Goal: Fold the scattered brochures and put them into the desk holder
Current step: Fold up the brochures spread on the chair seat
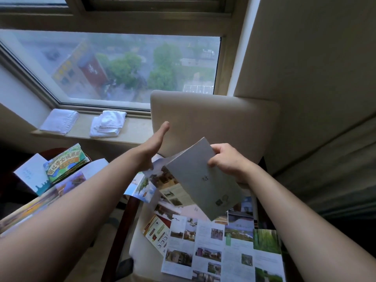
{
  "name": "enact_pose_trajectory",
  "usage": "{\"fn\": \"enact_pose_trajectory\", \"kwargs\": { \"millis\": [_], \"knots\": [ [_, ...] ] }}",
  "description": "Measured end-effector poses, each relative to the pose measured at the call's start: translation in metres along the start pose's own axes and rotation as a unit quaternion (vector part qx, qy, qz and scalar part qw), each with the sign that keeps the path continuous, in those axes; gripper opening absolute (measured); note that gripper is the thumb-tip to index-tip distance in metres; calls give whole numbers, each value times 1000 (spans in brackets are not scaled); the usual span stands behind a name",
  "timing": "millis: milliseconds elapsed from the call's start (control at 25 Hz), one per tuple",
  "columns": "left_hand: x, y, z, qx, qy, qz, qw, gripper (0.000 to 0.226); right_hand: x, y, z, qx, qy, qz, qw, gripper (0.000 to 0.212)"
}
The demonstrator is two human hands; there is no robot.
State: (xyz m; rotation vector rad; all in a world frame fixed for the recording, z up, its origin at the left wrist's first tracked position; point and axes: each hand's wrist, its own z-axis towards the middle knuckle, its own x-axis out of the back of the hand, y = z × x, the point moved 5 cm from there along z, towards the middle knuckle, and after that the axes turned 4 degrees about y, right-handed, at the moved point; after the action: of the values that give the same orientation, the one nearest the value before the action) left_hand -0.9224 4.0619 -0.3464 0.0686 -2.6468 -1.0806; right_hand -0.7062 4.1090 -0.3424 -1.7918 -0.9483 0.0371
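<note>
Head view, over a cream chair (213,119) by a window (122,66). Right hand (225,159) pinches the far right edge of a grey brochure (203,180), thumb on the near face, fingers curled behind; I read this as an anchor grip, holding 1 panel up off the seat so the rest can be turned against it. Left hand (154,143) is flat, fingers straight and together, edge-on beside the brochure's left fold; it looks to press or steady the loose white panel there, though I cannot tell whether it actually touches the paper. The brochure hangs tilted in the air, near corner pointing down, partly folded by my judgement and not yet flat. Below it on the seat lie several unfolded sheets (221,253) with photo panels, overlapping; 1 red-and-yellow leaflet (156,231) sits at their left edge. Far left, on a dark table (8,180), a stack of brochures (65,161) lies beside a white booklet (30,174); I cannot make out a desk holder as such. Writing: the top of that stack carries large yellow Chinese characters, roughly "宿迁市全域旅游", not fully sharp. The grey cover shows a small dark mark and a logo near its lower corner, both too small to read. 2 folded towels (107,124) sit on the sill.
</note>
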Motion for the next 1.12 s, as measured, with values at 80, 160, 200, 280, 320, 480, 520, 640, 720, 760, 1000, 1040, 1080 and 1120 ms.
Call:
{"fn": "enact_pose_trajectory", "kwargs": {
  "millis": [80, 160, 200, 280, 320, 480, 520, 640, 720, 760, 1000, 1040, 1080, 1120],
  "knots": [
    [-5, -17, -1, 77, -71, -28, 994, 99, -1, 3, 2, -14, 2, 44, 999, 41],
    [-22, -17, -11, 68, -164, -39, 983, 82, -3, 4, 3, -13, 1, 36, 999, 42],
    [-30, -13, -16, 39, -184, -46, 981, 74, -4, 5, 4, -10, 9, 18, 1000, 41],
    [-38, -5, -20, -30, -178, -63, 982, 65, -4, 8, 4, -4, 48, -22, 999, 36],
    [-39, 3, -23, -78, -159, -43, 983, 60, -4, 9, 3, -1, 78, -45, 996, 32],
    [-40, 23, -34, -294, -53, 268, 916, 69, -4, 12, -10, 39, 128, -98, 986, 63],
    [-39, 27, -37, -337, -38, 311, 888, 52, -3, 15, -14, 50, 118, -101, 987, 90],
    [-29, 33, -51, -403, -30, 336, 851, 37, -3, 15, -23, 75, 66, -12, 995, 125],
    [-28, 37, -62, -460, -34, 336, 821, 26, -11, 12, -26, 99, 23, 88, 991, 117],
    [-28, 40, -68, -494, -22, 340, 800, 21, -16, 9, -26, 111, 10, 124, 986, 107],
    [-16, 39, -71, -507, 60, 346, 787, 41, -24, -3, -34, 171, 50, 51, 983, 56],
    [-13, 36, -64, -456, 50, 344, 819, 44, -24, -3, -36, 166, 49, 67, 983, 54],
    [-10, 34, -57, -403, 38, 340, 849, 40, -24, -3, -36, 151, 45, 94, 983, 53],
    [-7, 31, -49, -354, 19, 327, 876, 30, -22, 0, -37, 131, 50, 108, 984, 56]
  ]
}}
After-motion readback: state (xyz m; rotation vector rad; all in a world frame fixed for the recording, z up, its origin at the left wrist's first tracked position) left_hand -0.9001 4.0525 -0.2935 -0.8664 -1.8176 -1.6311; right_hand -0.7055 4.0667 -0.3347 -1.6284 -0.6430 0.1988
